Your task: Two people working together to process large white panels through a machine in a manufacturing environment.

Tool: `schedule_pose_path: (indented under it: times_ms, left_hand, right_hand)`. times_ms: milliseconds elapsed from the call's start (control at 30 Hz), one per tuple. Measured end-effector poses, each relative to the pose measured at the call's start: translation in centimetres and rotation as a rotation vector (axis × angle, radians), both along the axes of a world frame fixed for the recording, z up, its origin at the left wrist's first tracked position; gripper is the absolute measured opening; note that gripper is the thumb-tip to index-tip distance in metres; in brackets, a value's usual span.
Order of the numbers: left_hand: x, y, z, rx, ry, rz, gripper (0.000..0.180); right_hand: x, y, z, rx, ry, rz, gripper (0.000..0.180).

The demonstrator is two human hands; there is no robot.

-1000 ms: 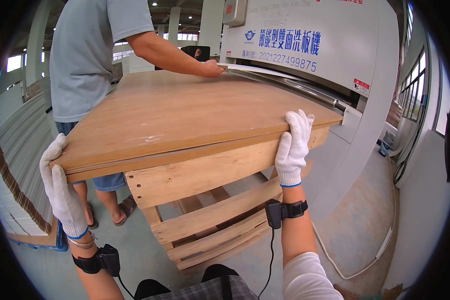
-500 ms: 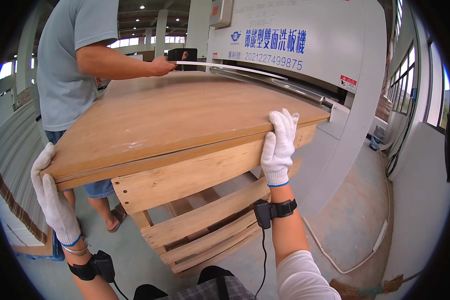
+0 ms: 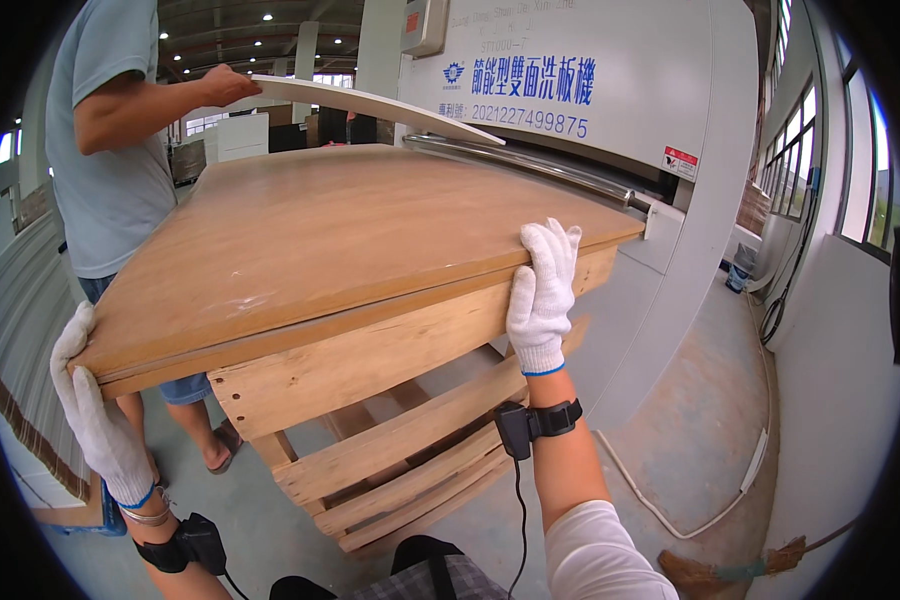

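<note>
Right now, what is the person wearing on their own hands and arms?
Both the left hand and right hand wear white knitted gloves with blue cuff trim. Each wrist carries a black strap with a small black box and a thin black cable. A white sleeve covers the right upper arm.

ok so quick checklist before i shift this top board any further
1. Left hand on the board's near left corner: ok, gloved and wrapped around the edge.
2. Right hand on the near right edge: ok, gloved fingers over the top board.
3. Co-worker's hand off the stack: ok, it holds up a separate thin sheet.
4. That sheet is apart from your board: ok, it sits raised above the far end.
5. Wooden pallet under the stack is steady: cannot tell.
6. Co-worker's feet: not ok, in open sandals beside the pallet.
</note>
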State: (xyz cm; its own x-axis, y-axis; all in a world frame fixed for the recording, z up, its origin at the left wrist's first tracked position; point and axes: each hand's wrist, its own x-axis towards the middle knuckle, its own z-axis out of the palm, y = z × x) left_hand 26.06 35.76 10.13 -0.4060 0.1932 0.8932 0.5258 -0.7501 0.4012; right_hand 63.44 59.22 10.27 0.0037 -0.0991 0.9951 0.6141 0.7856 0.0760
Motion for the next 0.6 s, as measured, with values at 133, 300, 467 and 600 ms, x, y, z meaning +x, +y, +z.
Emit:
schedule_pose_path:
  times_ms: [133, 300, 467, 600]
  left_hand:
    - [0.1, 0.2, 0.0, 0.013, -0.017, -0.007, 0.039]
    - [0.1, 0.6, -0.1, 0.012, 0.024, 0.125, 0.045]
    - [-0.4, -0.6, 0.0, -0.071, 0.038, 0.163, 0.049]
    - [-6.2, -1.6, -3.4, -0.031, -0.018, -0.094, 0.053]
  right_hand:
    - [-0.1, 0.0, 0.1, -0.010, -0.010, -0.008, 0.033]
    - [0.1, 0.3, -0.1, -0.006, -0.017, -0.032, 0.034]
    - [-0.3, 0.2, 0.2, -0.033, -0.004, -0.013, 0.033]
    - [-0.3, -0.1, 0.3, -0.082, -0.014, -0.043, 0.032]
